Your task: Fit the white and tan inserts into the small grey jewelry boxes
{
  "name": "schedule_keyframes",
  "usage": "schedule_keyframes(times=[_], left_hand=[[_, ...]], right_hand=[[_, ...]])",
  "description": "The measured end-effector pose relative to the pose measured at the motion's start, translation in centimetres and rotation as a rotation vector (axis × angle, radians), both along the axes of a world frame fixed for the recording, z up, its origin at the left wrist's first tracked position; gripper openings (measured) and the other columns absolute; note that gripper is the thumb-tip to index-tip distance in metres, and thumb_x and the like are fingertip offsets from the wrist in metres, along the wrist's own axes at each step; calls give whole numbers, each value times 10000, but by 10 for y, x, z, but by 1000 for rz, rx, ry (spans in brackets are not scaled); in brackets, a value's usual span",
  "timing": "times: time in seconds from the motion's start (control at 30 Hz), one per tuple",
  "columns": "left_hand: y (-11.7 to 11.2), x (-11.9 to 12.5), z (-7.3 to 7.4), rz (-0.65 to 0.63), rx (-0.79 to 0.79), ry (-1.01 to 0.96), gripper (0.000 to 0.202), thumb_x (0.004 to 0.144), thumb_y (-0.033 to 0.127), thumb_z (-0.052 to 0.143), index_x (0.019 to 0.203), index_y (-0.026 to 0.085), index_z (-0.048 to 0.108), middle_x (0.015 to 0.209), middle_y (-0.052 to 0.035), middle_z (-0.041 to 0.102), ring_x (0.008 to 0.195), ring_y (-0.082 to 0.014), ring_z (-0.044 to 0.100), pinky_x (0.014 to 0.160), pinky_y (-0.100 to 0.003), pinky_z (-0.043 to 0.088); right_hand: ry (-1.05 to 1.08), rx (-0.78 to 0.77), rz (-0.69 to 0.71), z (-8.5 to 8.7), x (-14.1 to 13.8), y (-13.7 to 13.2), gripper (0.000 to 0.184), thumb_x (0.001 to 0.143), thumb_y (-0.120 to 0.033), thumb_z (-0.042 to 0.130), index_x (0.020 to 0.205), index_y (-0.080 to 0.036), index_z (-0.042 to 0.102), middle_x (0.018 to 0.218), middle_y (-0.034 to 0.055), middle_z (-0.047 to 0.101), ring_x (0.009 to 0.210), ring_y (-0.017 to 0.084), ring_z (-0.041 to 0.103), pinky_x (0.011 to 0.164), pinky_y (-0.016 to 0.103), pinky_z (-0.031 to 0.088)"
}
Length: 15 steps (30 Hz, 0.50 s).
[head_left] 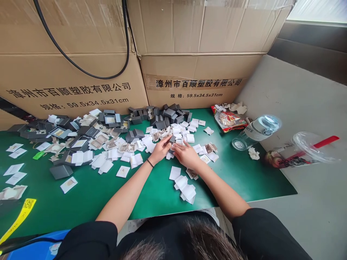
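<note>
Near the middle of the green table, my left hand (159, 151) is closed on a small dark grey box (172, 139). My right hand (187, 155) meets it from the other side, its fingers bent against the same box. Around both hands lie loose white paper cards and folded inserts (148, 141). Behind them is a heap of dark grey boxes (170, 113), some closed and some open. More white inserts (185, 189) rest by my right forearm. My fingers partly hide the box I hold.
Large cardboard cartons (195, 76) stand along the back, with a black cable (92, 76) hanging before one. At right are a red snack bag (229, 119), a clear bottle (256, 131) and a plastic cup with a red straw (300, 148). A yellow tag (20, 218) lies at lower left.
</note>
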<state>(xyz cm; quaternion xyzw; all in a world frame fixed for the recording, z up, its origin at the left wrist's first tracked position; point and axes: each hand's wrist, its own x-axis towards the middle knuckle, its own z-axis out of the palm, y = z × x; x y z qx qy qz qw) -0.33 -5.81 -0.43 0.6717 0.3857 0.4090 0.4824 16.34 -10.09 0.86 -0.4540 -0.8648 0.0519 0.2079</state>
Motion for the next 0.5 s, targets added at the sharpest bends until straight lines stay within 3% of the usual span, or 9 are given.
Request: schedule_keyframes(times=[0.1,0.27,0.4,0.5], left_hand=[[-2,-1,0,-11,36,19,576,833,456,498,1313,139,469,1389,-133,436,1311,-263,366,1098,-406,291],[-5,-2,1,-13,79,18,565,828,441,508,1312,151,471,1398,-131,423,1321,-258,350,1100,-397,286],[-5,0,6,13,76,15,562,826,473,500,1293,161,493,1391,-115,437,1316,-264,355,1105,-406,268],[-6,-3,7,66,69,-23,568,830,492,488,1302,174,485,1335,-97,501,1283,-273,394,1090,-414,290]], right_hand=[[-63,7,-3,-1,-6,-10,351,901,-214,423,1218,-108,529,1281,183,528,1228,276,471,1025,466,369],[-58,-2,-13,-5,-12,-14,388,896,-210,422,1231,-37,514,1290,232,501,1254,307,434,1020,457,382],[40,-10,12,-1,-3,-7,333,902,-253,431,1184,-140,567,1240,146,573,1198,261,498,983,432,426],[234,8,29,11,12,-1,286,915,-273,424,1143,-220,589,1205,80,603,1165,230,515,972,431,432]])
